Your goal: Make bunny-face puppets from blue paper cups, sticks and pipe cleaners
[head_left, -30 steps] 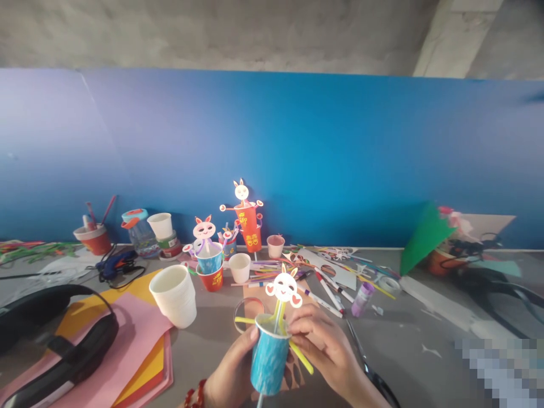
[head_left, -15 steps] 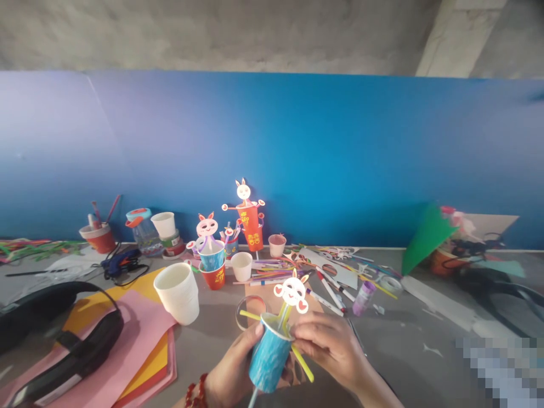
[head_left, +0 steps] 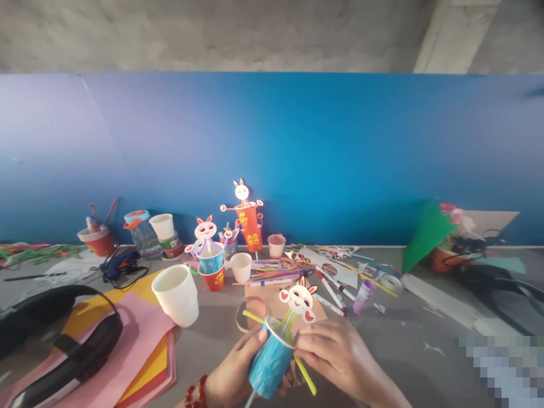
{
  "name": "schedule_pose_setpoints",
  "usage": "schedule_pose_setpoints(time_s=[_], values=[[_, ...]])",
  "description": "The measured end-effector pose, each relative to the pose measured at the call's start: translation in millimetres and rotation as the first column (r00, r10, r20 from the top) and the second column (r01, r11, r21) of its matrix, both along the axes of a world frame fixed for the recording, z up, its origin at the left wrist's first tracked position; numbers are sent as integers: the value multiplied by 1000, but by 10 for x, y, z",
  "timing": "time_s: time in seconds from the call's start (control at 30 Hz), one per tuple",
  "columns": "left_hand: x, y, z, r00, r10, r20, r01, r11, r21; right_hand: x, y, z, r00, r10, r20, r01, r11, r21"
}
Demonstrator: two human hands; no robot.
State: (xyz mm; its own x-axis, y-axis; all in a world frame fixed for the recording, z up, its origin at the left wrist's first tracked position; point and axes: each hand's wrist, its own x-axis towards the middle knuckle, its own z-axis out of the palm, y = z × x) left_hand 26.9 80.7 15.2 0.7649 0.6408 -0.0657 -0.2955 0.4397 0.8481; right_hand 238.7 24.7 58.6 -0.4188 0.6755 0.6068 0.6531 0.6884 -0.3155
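My left hand [head_left: 241, 362] is wrapped round a blue-coloured paper cup [head_left: 270, 365], which leans to the right. From its mouth rises a white paper bunny head [head_left: 298, 299] with round paper paws bearing red hearts. A yellow straw [head_left: 306, 378] sticks out through both sides near the rim. My right hand [head_left: 334, 354] is closed at the cup's right rim, its fingertips pinching around where the straw comes out; the exact contact is partly hidden. Below the cup, a pale stick [head_left: 250, 399] pokes out.
Behind stand finished-looking cup puppets, one blue [head_left: 211, 258] and one red [head_left: 247, 221]. A stack of white cups [head_left: 175, 294] is left, beside coloured paper [head_left: 144, 323] and headphones [head_left: 102, 340]. Markers [head_left: 329, 289], a tape roll [head_left: 250, 314] and a purple glue stick [head_left: 364, 296] lie ahead.
The bunny head has tilted and shifted slightly right and down. The cup leans a little more to the right, with both hands still on it.
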Motion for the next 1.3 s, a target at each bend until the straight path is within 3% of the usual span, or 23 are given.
schedule_pose_setpoints(time_s=[0.33, 0.7, 0.8, 0.97, 1.07, 1.17, 1.3], values=[[-27, 37, -83, 996, 8, 94, 6, 989, -150, 19, 41, -119, 965, 40, -261, -54, 997, -48], [26, 4, 5, 992, -110, 58, 116, 987, -114, -32, 86, -246, 939, -25, -343, 18, 1000, -25], [14, -4, 13, 995, -96, 30, 98, 991, -92, -20, 74, -214, 940, 1, -341, -21, 998, -55], [-2, -18, -5, 999, 37, 32, -35, 998, -50, 6, 57, -101, 943, 0, -332, -43, 992, -121], [-43, -8, -14, 989, 141, -33, -140, 990, 24, 24, 49, -40, 954, 2, -299, -42, 991, -127], [-87, 1, 4, 959, 278, -58, -262, 944, 200, 35, 27, -6, 954, 18, -299, -55, 992, -114], [-106, -20, 41, 906, 423, -22, -355, 787, 505, -11, -25, 13, 950, -8, -311, -7, 999, -46]])
